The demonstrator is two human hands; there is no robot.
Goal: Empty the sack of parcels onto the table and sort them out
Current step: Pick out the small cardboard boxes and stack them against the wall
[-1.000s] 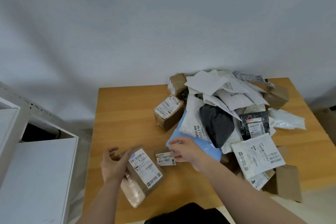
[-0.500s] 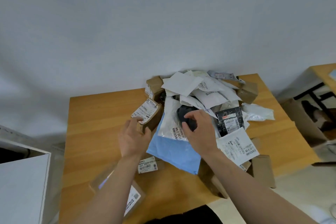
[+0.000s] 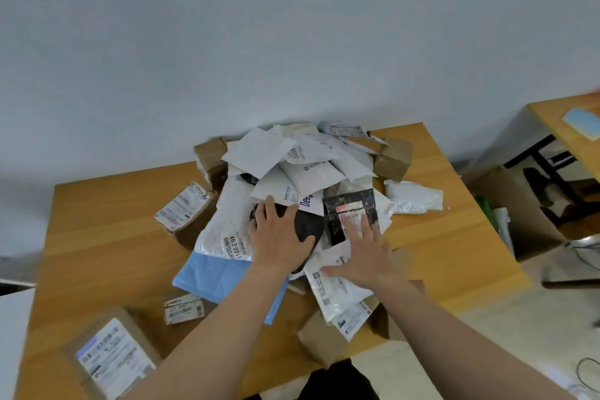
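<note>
The heap of white plastic mailers and brown cardboard boxes [image 3: 305, 156] lay against the wooden table's [image 3: 107, 204] far edge. The left hand [image 3: 279, 237] rested, fingers spread, on a black soft pouch [image 3: 308, 225] in the heap. The right hand [image 3: 367, 253] lay flat, fingers wide, across a white labelled mailer [image 3: 337, 299]. A labelled brown carton [image 3: 110, 357] sat at the near left corner.

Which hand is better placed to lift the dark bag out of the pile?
Probably the left. The left hand lies spread on the dark bag. The right hand lies flat on a white envelope beside it, reaching onto a black pouch.
</note>
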